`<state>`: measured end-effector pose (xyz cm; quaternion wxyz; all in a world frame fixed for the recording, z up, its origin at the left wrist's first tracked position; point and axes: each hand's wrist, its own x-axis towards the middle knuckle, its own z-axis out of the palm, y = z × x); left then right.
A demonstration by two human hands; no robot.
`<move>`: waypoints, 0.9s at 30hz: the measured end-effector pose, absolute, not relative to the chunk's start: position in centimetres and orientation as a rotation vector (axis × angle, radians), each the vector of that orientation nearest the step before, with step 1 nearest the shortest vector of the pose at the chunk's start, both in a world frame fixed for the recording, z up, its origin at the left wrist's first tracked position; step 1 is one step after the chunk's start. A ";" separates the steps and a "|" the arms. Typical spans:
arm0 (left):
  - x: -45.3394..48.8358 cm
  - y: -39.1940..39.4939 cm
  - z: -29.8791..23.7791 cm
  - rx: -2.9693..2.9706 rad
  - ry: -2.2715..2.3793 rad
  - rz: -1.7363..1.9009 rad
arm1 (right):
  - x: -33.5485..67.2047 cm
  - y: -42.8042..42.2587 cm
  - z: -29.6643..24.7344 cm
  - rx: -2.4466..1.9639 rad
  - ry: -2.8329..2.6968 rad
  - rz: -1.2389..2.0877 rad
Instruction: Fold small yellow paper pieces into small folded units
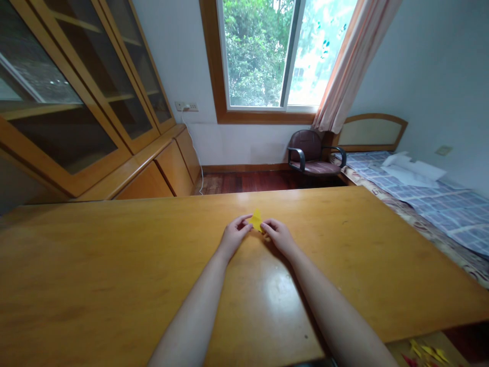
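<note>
Between my two hands is a small piece of folded yellow paper (256,219), with a point standing up at its top. My left hand (236,235) pinches its left edge between thumb and fingers. On the other side, my right hand (277,234) grips the lower right edge in the same way. Both hands are just over the wooden table (114,270), near its far side. The paper's lower part is partly covered by my fingertips, and its exact folded shape is too small to make out.
Several yellow and red folded paper pieces (428,351) lie on a lower surface at the bottom right. Beyond the table stand a brown armchair (311,153) and a bed (420,188) on the right. A glass-fronted cabinet (126,137) lines the left wall.
</note>
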<state>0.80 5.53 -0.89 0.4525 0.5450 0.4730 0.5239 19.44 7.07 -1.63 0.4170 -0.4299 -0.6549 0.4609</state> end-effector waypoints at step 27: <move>0.6 5.5 -0.7 1.332 1.154 1.256 | 19.2 6.3 -1.0 -1.075 -1.884 0.937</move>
